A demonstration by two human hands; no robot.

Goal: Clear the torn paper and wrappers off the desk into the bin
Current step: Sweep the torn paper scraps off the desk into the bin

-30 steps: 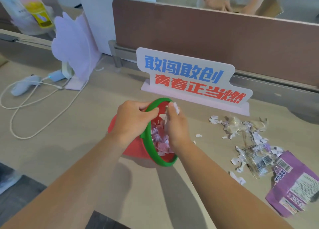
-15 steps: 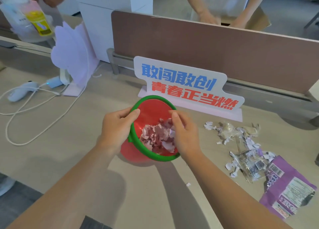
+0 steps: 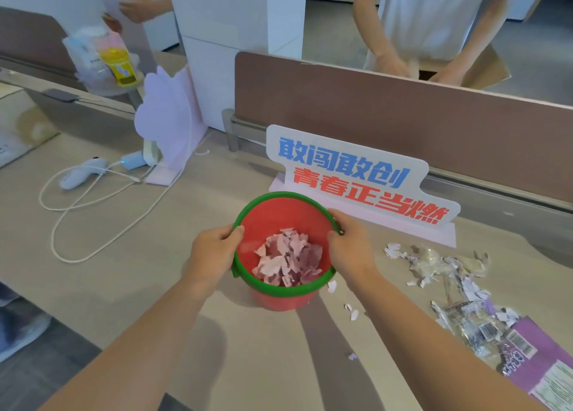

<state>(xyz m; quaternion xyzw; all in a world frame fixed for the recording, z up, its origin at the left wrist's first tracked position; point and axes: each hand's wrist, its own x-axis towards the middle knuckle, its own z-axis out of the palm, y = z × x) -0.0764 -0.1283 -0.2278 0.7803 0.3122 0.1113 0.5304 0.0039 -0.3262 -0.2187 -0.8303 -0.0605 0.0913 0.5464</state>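
1. The left hand (image 3: 214, 252) grips the green rim of the bin (image 3: 283, 299) at about nine o'clock, thumb hooked over the edge. The right hand (image 3: 350, 246) clasps the rim at about three o'clock.
2. The bin stands upright on the desk (image 3: 155, 271), and a heap of torn paper (image 3: 286, 257) already lies in its bottom.
3. My reading: the bin is being steadied or set down between loads, so the clearing is partly done.
4. From the bin, a few small scraps (image 3: 352, 310) lie at four to five o'clock. A larger scatter of paper bits (image 3: 434, 263) lies at three o'clock.
5. Farther out at four o'clock sit a clear wrapper (image 3: 471, 320) and a purple wrapper (image 3: 539, 367).
6. The next move probably calls for freeing the right hand and gathering that scatter.
7. The purple wrapper is cut off by the frame's edge, and its print is too blurred to read. The bin's outer base is partly hidden.
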